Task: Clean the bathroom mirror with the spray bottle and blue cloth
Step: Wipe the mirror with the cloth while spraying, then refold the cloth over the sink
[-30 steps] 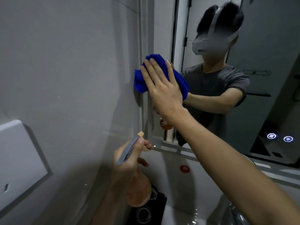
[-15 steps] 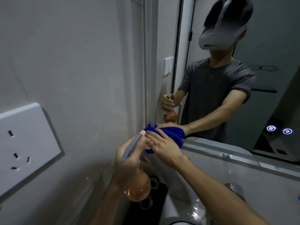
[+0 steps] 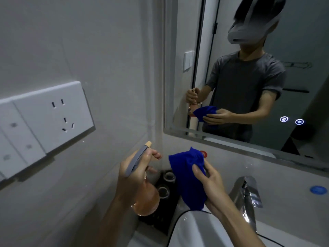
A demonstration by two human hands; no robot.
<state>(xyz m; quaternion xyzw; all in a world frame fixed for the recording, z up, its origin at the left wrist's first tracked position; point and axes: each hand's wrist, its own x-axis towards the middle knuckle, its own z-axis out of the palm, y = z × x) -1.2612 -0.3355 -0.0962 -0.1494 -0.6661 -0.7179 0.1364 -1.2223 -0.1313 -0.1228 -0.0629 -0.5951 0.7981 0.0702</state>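
At the far left we see a white wall socket panel [image 3: 48,118] set into the grey wall [image 3: 106,50]. Moving right, our left hand [image 3: 135,173] has its grip wrapped round the neck of the spray bottle [image 3: 144,196], one finger curled over the trigger. The bottle's grey head slants up to a tan nozzle tip, and its rounded amber body hangs below the hand. Behind and below the bottle stands a black holder [image 3: 163,198] with round openings, in the corner where the wall meets the basin.

Just beside the bottle, apart from it, our right hand [image 3: 211,182] pinches the blue cloth [image 3: 188,179] between thumb and fingers; the cloth is bunched and hangs down over the white basin rim [image 3: 195,227]. It is off the glass, held below the lower edge of the mirror [image 3: 249,86]. A small red round mark [image 3: 203,154] peeks out from behind the top of the cloth.

Further right, a chrome tap [image 3: 246,196] rises from the surface, and a blue round sticker [image 3: 318,190] sits on the wall beyond it. In the mirror we see the person reflected in a grey T-shirt, and two lit round icons [image 3: 292,120] glow near its right side.
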